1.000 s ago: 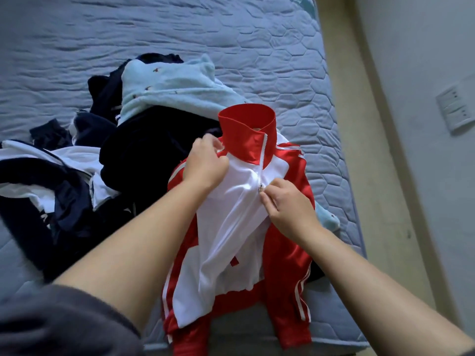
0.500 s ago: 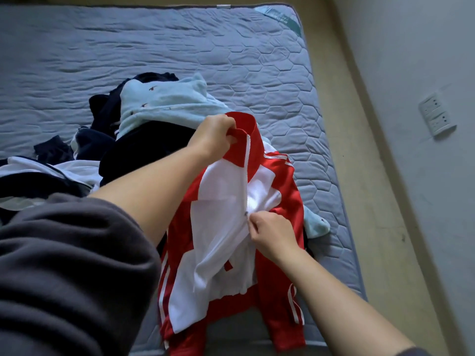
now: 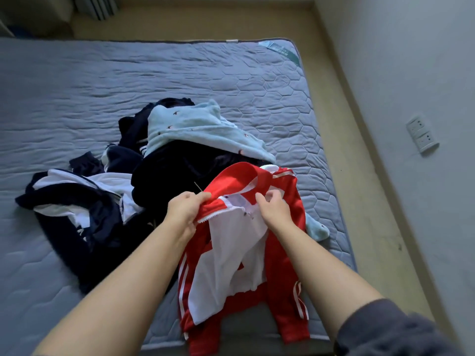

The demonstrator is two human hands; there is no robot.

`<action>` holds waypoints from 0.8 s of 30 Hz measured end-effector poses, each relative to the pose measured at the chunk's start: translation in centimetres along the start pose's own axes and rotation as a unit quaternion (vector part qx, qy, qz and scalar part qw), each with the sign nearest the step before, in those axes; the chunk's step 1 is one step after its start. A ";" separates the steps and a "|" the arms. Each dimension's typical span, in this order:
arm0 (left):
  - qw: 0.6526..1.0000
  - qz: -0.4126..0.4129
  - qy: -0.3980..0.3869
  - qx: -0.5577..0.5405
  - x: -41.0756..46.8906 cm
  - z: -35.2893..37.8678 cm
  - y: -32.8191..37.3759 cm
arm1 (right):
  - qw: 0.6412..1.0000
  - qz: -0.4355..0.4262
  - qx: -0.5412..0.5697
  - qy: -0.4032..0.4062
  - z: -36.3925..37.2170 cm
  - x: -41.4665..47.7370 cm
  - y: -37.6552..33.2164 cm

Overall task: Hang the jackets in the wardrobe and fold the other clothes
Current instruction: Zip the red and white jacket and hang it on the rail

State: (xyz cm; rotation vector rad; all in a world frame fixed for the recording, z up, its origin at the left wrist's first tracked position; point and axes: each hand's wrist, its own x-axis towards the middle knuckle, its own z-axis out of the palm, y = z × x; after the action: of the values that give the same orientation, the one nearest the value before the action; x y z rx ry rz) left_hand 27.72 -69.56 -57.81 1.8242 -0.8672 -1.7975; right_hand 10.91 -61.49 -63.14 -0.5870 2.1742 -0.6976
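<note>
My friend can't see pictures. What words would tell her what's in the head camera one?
Two hands, the left hand and right hand, grip the collar of a red and white jacket at the near edge of a grey quilted mattress. A heap of dark clothes topped by a light blue fleece lies behind it.

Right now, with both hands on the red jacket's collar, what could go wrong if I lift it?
The light blue fleece tucks under the right side of the red jacket, so lifting may drag it off the mattress. The jacket's hem overhangs the near mattress edge; if the left hand or right hand slips, it could slide to the floor.
</note>
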 end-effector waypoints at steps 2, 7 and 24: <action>0.992 -0.090 -0.063 0.056 -0.7 -1.6 -0.6 | 1.000 0.015 0.007 0.008 0.5 -0.5 -1.2; 0.947 -0.193 -0.211 0.147 -3.0 -4.9 -0.1 | 0.998 0.053 -0.034 0.005 1.5 -2.3 -2.6; 0.987 0.106 0.078 0.092 -19.6 -13.8 4.2 | 0.975 -0.002 0.213 -0.058 -8.0 -13.8 -11.5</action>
State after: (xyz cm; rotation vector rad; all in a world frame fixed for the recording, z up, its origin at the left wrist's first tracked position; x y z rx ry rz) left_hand 41.60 -60.64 -39.96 1.8750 -1.1495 -1.4667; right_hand 15.10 -59.44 -44.06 -0.3943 1.8396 -1.0674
